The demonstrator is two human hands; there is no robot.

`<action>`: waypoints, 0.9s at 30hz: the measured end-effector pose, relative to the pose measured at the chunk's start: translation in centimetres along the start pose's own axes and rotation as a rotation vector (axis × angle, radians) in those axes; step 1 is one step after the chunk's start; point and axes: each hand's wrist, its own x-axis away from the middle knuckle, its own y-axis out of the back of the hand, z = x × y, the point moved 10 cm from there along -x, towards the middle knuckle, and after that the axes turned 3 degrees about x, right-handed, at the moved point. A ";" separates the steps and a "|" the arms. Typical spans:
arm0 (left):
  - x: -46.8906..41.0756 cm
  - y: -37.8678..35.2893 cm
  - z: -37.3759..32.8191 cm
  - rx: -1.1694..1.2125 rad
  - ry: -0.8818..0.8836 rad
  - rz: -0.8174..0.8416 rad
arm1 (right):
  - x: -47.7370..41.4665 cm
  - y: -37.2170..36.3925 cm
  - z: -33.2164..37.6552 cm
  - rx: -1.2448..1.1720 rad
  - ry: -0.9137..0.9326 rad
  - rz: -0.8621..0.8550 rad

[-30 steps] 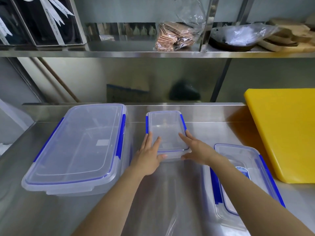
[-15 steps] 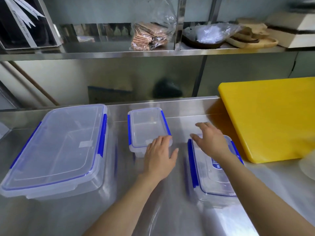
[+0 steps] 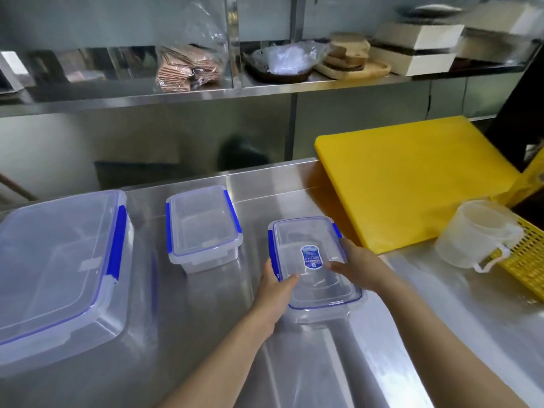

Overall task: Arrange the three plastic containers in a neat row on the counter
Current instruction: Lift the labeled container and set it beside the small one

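Note:
Three clear plastic containers with blue clips stand on the steel counter. The large container is at the far left. The small container stands in the middle, untouched. To its right is the labelled container, a little nearer to me than the small one. My left hand grips its left side, thumb on the lid. My right hand holds its right side, with fingers on the lid near the blue label.
A thick yellow cutting board lies close to the right of the labelled container. Further right are a translucent measuring jug and a yellow basket. A steel shelf above the counter holds bags, wooden boards and boxes.
Both hands left the small middle container and moved right onto the labelled container. That container now sits further back, closer to the row.

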 end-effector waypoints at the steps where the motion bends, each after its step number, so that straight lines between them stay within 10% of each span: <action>1: 0.1 -0.1 0.2 0.018 -0.008 -0.004 | -0.1 0.1 0.1 -0.024 0.020 -0.011; 10: 1.5 0.4 -2.2 -0.338 -0.244 -0.136 | 0.7 0.4 1.2 0.039 0.186 0.022; 18: 1.2 -3.4 -0.6 -1.147 -0.435 0.159 | 1.9 -2.5 0.1 0.304 0.274 0.365; 27: -1.9 -1.4 -4.3 -1.104 -0.559 0.015 | -3.3 -2.2 1.3 0.250 0.322 0.170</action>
